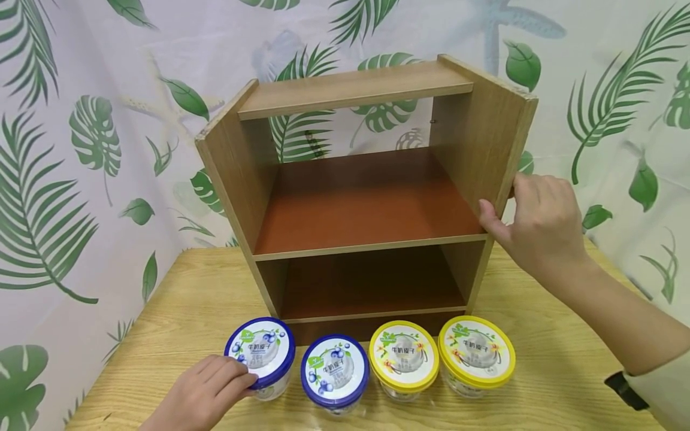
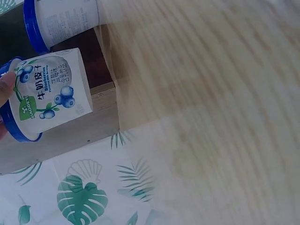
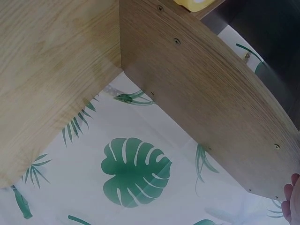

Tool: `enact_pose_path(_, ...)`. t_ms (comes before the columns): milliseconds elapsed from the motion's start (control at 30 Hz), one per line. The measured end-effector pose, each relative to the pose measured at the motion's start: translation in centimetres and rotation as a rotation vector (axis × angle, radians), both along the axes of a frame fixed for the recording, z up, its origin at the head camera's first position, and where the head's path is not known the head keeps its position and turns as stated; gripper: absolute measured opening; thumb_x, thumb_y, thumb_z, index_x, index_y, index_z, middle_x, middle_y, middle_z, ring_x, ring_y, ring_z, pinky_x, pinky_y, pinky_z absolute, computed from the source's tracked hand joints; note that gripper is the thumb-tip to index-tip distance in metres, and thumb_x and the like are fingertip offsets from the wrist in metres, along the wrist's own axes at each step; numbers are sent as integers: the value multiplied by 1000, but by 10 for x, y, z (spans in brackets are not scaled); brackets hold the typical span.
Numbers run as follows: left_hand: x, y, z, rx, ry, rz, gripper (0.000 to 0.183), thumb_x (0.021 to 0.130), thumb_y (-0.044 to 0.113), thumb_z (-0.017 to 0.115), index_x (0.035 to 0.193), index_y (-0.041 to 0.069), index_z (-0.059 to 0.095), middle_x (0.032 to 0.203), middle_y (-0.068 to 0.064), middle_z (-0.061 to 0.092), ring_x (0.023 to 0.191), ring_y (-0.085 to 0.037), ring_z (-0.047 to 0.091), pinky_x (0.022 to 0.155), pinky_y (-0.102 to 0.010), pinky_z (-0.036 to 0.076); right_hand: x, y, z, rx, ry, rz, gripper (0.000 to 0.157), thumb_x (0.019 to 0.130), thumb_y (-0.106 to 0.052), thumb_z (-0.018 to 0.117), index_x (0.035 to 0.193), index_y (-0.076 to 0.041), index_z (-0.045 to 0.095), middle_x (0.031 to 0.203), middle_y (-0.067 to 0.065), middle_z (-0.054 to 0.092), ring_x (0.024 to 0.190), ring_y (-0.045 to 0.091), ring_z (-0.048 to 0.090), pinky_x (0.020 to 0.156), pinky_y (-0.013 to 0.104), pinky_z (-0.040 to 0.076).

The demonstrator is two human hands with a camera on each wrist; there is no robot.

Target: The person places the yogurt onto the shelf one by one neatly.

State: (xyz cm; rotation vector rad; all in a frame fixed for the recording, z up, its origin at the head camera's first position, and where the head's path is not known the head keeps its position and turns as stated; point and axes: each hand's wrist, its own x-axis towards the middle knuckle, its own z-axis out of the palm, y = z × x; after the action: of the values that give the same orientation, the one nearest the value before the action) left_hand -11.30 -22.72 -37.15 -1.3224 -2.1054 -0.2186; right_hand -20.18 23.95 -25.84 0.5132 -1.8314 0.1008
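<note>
At the far left, a white cloth (image 1: 129,179) printed with green leaves hangs behind the wooden tabletop (image 1: 178,323). At the near left, the person's left hand (image 1: 199,389) pinches the lid edge of the leftmost blue-lidded tub (image 1: 261,353), its fingers at the rim; the left wrist view shows blueberries on the tub's white side. This tub sits at the left end of a near row of 4, in front of the shelf unit's left corner. Just to its right is the 2nd blue-lidded tub (image 1: 335,371), a little nearer the person. Beyond the row, in the middle, stands the shelf unit (image 1: 356,200), with 2 open levels and red-brown boards. Continuing right along the row come the left yellow-lidded tub (image 1: 404,356) and the right yellow-lidded tub (image 1: 477,353), side by side. Farther right, the right hand (image 1: 544,221) grips the near edge of the unit's right panel, thumb toward the inside and fingers on the outer face, where the right wrist view shows screw heads (image 3: 176,41). At the near right are a pale sleeve (image 1: 663,389) and a black strap (image 1: 625,390).
</note>
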Motion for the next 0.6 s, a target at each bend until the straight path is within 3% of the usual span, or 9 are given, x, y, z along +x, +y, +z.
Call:
enact_pose_path(367, -2, 9, 21, 25, 105, -89, 37, 103, 25, 38, 89, 6, 66, 84, -1, 61, 75, -13, 55, 64, -24, 47, 1, 2, -1, -4, 3, 4, 46, 91, -33, 46, 79, 12, 49, 61, 24, 48, 54, 39, 42, 52, 47, 34)
enact_pose_path(600, 6, 11, 36, 22, 63, -53, 38, 103, 29, 38, 91, 8, 68, 87, 2, 61, 77, -11, 55, 66, -23, 48, -1, 1, 0, -3, 9, 12, 45, 90, -33, 48, 77, 11, 48, 60, 23, 47, 53, 39, 42, 51, 47, 33)
